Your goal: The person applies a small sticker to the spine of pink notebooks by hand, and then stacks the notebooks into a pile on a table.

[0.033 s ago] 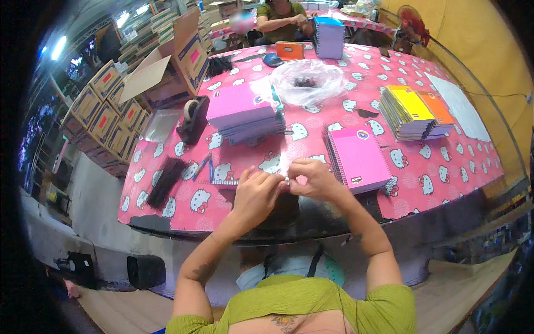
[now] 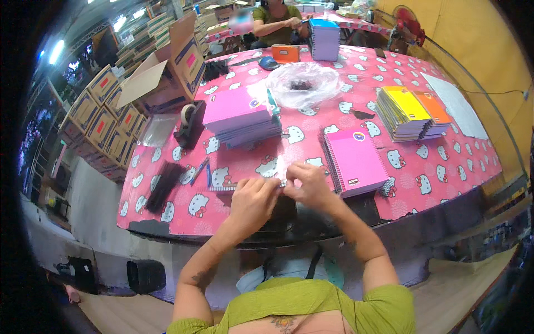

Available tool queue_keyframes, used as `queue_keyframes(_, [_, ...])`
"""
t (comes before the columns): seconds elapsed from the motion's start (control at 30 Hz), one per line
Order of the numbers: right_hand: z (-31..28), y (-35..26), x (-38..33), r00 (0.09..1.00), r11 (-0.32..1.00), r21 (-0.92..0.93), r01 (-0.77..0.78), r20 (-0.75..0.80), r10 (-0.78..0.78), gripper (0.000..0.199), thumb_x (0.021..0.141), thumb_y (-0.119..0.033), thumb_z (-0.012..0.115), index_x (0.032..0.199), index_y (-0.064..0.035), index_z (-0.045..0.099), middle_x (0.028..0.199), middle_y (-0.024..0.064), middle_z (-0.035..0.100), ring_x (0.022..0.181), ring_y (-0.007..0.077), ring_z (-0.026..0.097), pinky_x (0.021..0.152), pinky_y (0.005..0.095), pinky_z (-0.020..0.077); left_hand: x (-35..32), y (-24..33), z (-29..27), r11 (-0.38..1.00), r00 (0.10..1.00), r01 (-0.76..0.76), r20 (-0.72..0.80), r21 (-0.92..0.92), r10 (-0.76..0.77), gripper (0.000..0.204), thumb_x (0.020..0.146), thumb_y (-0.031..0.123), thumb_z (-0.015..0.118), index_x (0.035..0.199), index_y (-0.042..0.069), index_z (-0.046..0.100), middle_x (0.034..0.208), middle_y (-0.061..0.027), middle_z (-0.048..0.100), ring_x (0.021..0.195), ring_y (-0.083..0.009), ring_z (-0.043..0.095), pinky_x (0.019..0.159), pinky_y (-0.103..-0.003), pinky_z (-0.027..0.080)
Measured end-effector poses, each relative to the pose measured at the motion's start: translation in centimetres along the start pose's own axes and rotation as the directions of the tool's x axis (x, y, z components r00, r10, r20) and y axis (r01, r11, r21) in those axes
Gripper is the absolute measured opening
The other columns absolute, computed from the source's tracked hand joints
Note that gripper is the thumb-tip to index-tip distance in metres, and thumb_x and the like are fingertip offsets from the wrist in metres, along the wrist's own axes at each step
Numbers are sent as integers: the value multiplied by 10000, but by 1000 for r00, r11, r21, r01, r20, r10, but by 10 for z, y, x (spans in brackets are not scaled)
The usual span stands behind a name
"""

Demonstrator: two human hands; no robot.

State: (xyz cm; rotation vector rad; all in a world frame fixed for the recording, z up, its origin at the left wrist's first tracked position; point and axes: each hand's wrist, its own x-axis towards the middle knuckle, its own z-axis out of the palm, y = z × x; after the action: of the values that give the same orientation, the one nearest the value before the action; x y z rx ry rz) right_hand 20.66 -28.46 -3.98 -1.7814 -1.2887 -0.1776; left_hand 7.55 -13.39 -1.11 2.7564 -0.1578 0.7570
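My left hand and my right hand meet at the near edge of the pink patterned table. Both pinch a small, thin, clear-looking wrapper between the fingertips; what it is exactly is hard to tell. A spiral-bound edge shows on the table just left of my left hand. A stack of pink spiral notebooks lies right beside my right hand. A second pink and purple notebook stack sits further back, to the left.
Yellow and orange notebooks are stacked at the right. A clear plastic bag, a tape dispenser, black strips and blue pens lie around. An open cardboard box stands at the left. Another person works at the far end.
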Motion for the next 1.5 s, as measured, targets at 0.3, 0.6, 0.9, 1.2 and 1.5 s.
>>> queue_keyframes(0.3, [-118, 25, -73, 835, 877, -207, -433, -458, 304, 589, 871, -205, 734, 1390, -26, 520, 1365, 213, 569, 1283, 351, 539, 1091, 414, 410, 57, 43, -57, 936, 675, -351, -697, -15, 242, 204, 852, -30, 661, 1048, 19, 642, 1039, -187, 693, 990, -338, 687, 948, -457, 518])
queue_keyframes(0.6, [-162, 127, -160, 804, 789, 222, -573, -34, 594, 759, 848, -159, 759, 1502, -17, 402, 1424, 163, 543, 1290, 260, 534, 1085, 378, 417, 59, 53, 192, 896, 971, -226, -168, -382, 173, 322, 859, 15, 655, 1177, 58, 680, 1246, -144, 657, 1279, -363, 558, 1032, -481, 484])
queue_keyframes(0.9, [-156, 123, -159, 777, 765, 266, -587, -79, 624, 746, 808, -32, 745, 1490, -47, 443, 1442, 142, 547, 1287, 222, 541, 1079, 333, 412, 58, 58, 186, 925, 986, -167, -73, -342, 151, 403, 857, -1, 618, 1259, 19, 628, 1302, -204, 609, 1315, -407, 511, 1072, -468, 457])
queue_keyframes(1.2, [-173, 80, -178, 631, 822, 119, -557, -583, 512, 361, 921, -57, 636, 1282, -51, 621, 1121, 57, 644, 998, 147, 592, 881, 303, 471, 123, -78, 1, 996, 932, -88, -354, -3, 81, 371, 818, 33, 664, 1189, 47, 668, 1160, -193, 685, 1050, -373, 667, 916, -428, 536])
queue_keyframes(1.5, [-102, 5, -79, 818, 934, 156, -322, -451, 357, 202, 923, -76, 652, 1117, -24, 675, 1032, 72, 682, 968, 166, 634, 840, 313, 486, 93, -157, -17, 930, 907, -45, -376, 364, 192, 291, 819, 19, 588, 1103, 54, 645, 919, -137, 660, 884, -318, 638, 805, -444, 474])
